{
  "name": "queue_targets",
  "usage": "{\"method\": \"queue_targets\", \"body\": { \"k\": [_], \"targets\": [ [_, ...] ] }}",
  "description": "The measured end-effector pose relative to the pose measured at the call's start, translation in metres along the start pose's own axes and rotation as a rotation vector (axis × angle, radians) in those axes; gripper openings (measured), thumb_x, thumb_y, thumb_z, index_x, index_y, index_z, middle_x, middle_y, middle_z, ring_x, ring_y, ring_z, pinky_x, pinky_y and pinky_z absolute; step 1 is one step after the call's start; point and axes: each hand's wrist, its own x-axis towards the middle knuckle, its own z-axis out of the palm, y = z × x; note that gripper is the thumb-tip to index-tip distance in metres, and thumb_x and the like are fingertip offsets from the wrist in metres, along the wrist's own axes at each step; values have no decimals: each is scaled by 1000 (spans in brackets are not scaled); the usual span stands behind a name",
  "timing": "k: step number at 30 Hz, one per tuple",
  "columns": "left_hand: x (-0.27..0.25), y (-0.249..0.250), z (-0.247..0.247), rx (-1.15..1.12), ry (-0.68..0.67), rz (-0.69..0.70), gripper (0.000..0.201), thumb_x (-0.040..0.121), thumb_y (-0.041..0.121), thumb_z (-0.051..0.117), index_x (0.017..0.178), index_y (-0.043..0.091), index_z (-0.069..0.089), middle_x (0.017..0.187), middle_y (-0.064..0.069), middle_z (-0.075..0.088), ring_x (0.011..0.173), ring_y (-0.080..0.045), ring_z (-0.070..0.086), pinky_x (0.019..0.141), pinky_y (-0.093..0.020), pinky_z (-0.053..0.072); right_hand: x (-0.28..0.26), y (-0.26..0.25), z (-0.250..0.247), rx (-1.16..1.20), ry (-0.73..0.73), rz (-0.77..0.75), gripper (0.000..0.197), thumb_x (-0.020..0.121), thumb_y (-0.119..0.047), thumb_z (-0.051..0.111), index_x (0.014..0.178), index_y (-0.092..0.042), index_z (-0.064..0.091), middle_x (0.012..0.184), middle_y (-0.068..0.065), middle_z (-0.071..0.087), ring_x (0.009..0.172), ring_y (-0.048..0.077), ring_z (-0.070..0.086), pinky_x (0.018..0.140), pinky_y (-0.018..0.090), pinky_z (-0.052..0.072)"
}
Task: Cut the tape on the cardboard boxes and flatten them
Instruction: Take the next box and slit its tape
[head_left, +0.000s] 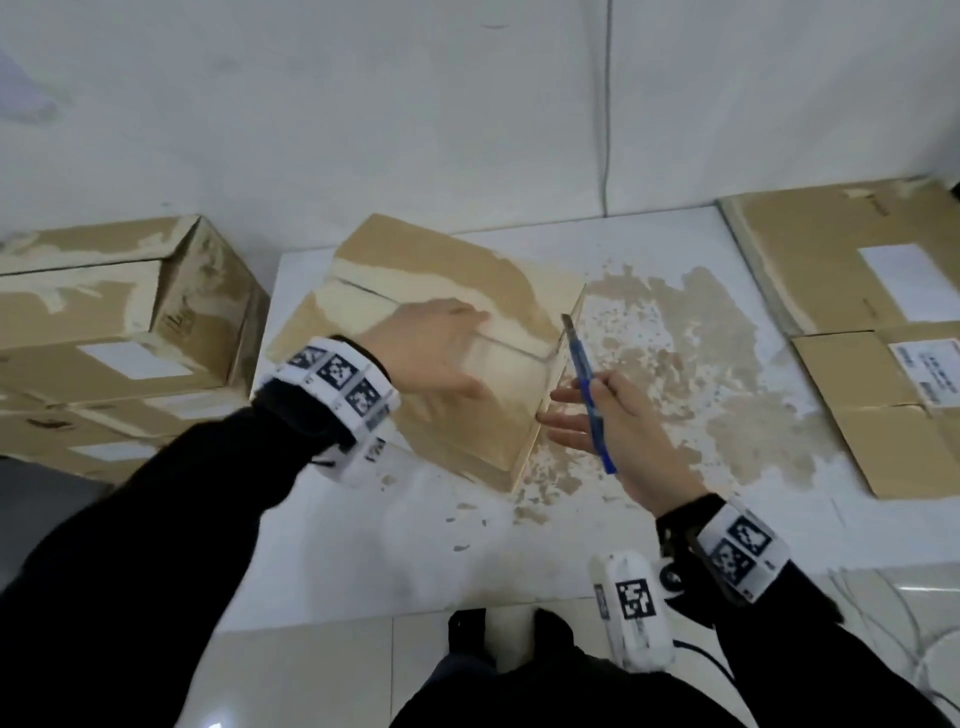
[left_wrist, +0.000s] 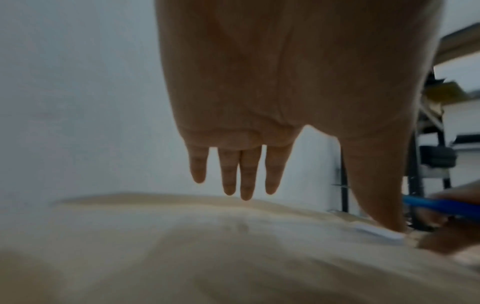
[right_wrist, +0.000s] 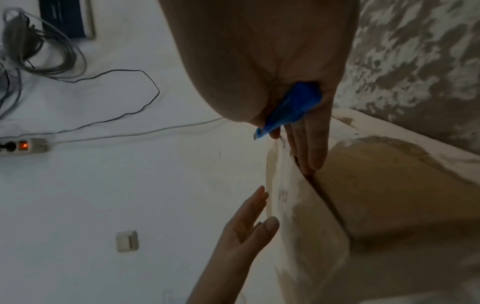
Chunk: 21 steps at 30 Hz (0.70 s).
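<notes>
A brown cardboard box (head_left: 415, 249) with pale torn strips lies on the white table (head_left: 363, 545). My left hand (head_left: 441, 348) rests flat on its top, fingers straight; in the left wrist view the fingers (left_wrist: 244, 174) reach out over the box top (left_wrist: 207, 236). My right hand (head_left: 613, 421) is at the box's right side. Its thumb pins a blue utility knife (head_left: 587, 384) against the palm, blade end pointing away from me. The straight fingers (right_wrist: 309, 148) of that hand press into the gap at the box's edge (right_wrist: 389, 185), with the knife (right_wrist: 291, 107) above them.
Closed cardboard boxes (head_left: 104, 312) are stacked to the left of the table. Flattened cardboard (head_left: 857, 291) lies on the right. Brown paper residue (head_left: 701, 364) is stuck to the tabletop. A wall with a hanging cable (head_left: 607, 104) stands behind. A power strip (right_wrist: 23, 146) shows nearby.
</notes>
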Motion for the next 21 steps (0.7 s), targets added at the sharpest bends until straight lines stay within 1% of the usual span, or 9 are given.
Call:
{"method": "queue_targets", "body": {
  "k": [3, 4, 6, 8, 9, 12, 15, 19, 21],
  "targets": [
    [0, 24, 19, 8, -117, -21, 121, 61, 57, 80, 152, 20, 9, 159, 0, 6, 146, -19, 8, 118, -40, 19, 7, 0, -16, -468, 84, -195, 17, 102, -19, 38, 101, -16, 54, 88, 3, 64, 54, 15, 60, 50, 30, 48],
    [0, 25, 21, -8, -116, -39, 123, 57, 54, 84, 151, 20, 13, 157, 0, 10, 144, -20, 12, 116, -40, 24, 10, -1, -25, -612, 103, -269, 15, 101, -19, 40, 101, -21, 54, 83, 0, 64, 50, 14, 54, 50, 30, 45],
    [1, 28, 19, 6, -76, -49, 118, 49, 52, 87, 144, 20, 26, 142, 0, 25, 132, -20, 27, 106, -42, 38, 11, -6, -40, -773, 54, -345, 19, 100, -18, 42, 108, -32, 53, 77, -3, 65, 47, 10, 47, 47, 26, 41],
    [4, 32, 16, 58, -57, -58, 117, 44, 53, 88, 139, 19, 28, 130, 1, 28, 123, -18, 28, 98, -42, 45, 10, -10, -48, -892, -34, -342, 28, 100, -17, 42, 115, -38, 52, 75, -3, 66, 43, 6, 45, 42, 16, 35],
    [6, 35, 15, 77, -51, -65, 117, 43, 52, 89, 137, 17, 29, 127, -1, 27, 121, -18, 27, 95, -41, 47, 8, -11, -50, -942, -54, -338, 31, 100, -16, 42, 117, -38, 54, 74, -3, 65, 42, 5, 45, 41, 15, 35],
    [8, 43, 16, 186, -26, -46, 107, 41, 52, 90, 122, 10, 35, 121, -5, 27, 115, -20, 25, 84, -37, 52, 10, -12, -55, -991, -59, -346, 33, 100, -13, 40, 121, -31, 59, 74, -1, 65, 43, 6, 42, 43, 16, 36],
    [6, 44, 18, 254, -7, -28, 104, 38, 53, 90, 115, 10, 35, 118, -4, 29, 109, -19, 27, 72, -30, 51, 18, -14, -54, -902, -137, -312, 33, 100, -13, 40, 122, -28, 60, 74, -1, 66, 43, 6, 41, 44, 17, 37],
    [4, 45, 20, 261, -8, -31, 107, 35, 52, 91, 117, 10, 34, 119, -3, 28, 108, -18, 28, 72, -30, 52, 22, -22, -55, -769, -252, -198, 33, 100, -11, 40, 124, -21, 60, 68, 1, 61, 38, 4, 39, 41, 16, 34],
    [2, 48, 21, 268, -4, -21, 107, 36, 51, 91, 117, 10, 34, 119, -3, 28, 108, -18, 28, 70, -29, 52, 23, -28, -60, -800, -303, -155, 31, 100, -13, 41, 121, -23, 61, 66, 1, 61, 38, 5, 40, 41, 17, 34]
  ]
}}
